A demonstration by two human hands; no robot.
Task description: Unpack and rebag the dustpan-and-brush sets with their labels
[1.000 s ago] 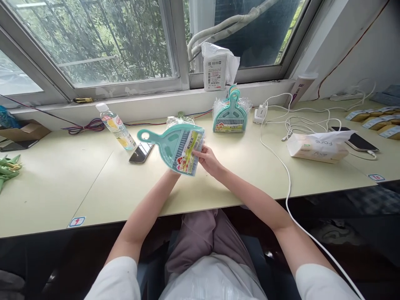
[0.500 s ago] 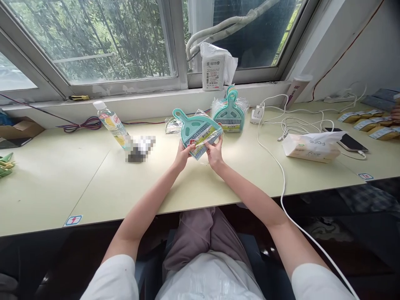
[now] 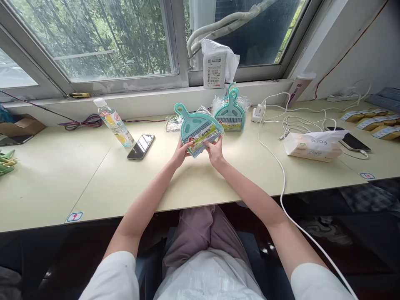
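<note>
A teal mini dustpan and brush set in clear wrap, with a yellow-green label, is held above the table, its handle tilted up to the left. My left hand grips its lower left edge, thumb over the front. My right hand pinches its lower right edge with thumb and fingers. Behind it to the right, more teal dustpan sets in plastic wrap stand against the sill. A crumpled clear plastic wrapper shows just behind the held set.
Left of my hands are a drink bottle and a phone. On the right lie a tissue pack, tangled white cables and another phone. A wrapped box stands on the sill. One cable hangs over the table edge.
The dustpan set stays in both hands, tilted slightly differently, its label now easier to see. The view has shifted slightly; little else differs.
</note>
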